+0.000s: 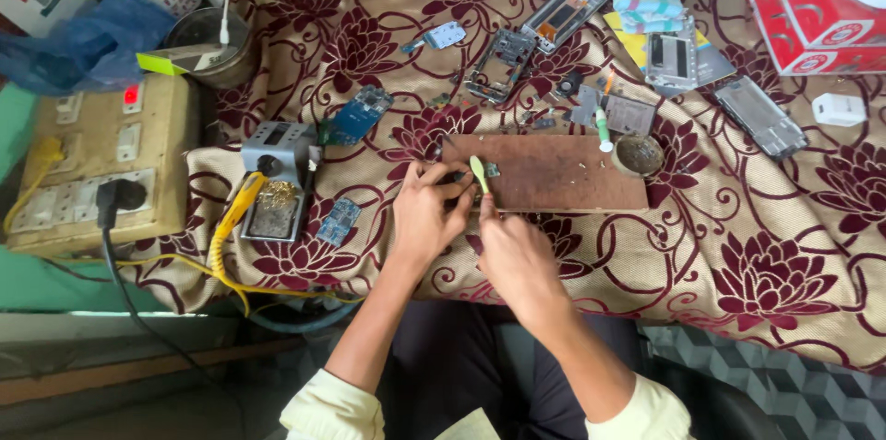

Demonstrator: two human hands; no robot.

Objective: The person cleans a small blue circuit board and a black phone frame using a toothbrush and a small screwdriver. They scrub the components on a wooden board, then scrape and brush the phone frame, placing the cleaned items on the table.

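Mostly the frame is filled by a beige cloth (757, 219) with dark red flowers, draped over the work surface. At far left a cream switchboard (101, 163) is seen, with a black plug (113, 200) seated in it and a red light lit. At top right a red box (803, 6) is partly cut off by the edge. A brown wooden board (563, 172) is laid flat near the middle of the cloth. Left of it a grey soldering stand (277, 177) is set, a yellow cable hanging beside it. Phone frames (503, 57) and blue circuit boards (360, 112) are scattered above the board, well apart from the hands. A small round dish (639, 154) is placed at the board's right end. The left hand (426, 214) is curled at the board's left edge, fingers pinched on a small dark part (459, 178); what kind of part cannot be told. The right hand (512, 251) is closed around a pale green-handled tool (479, 172), held upright, its tip just beside that part over the board's near left corner.
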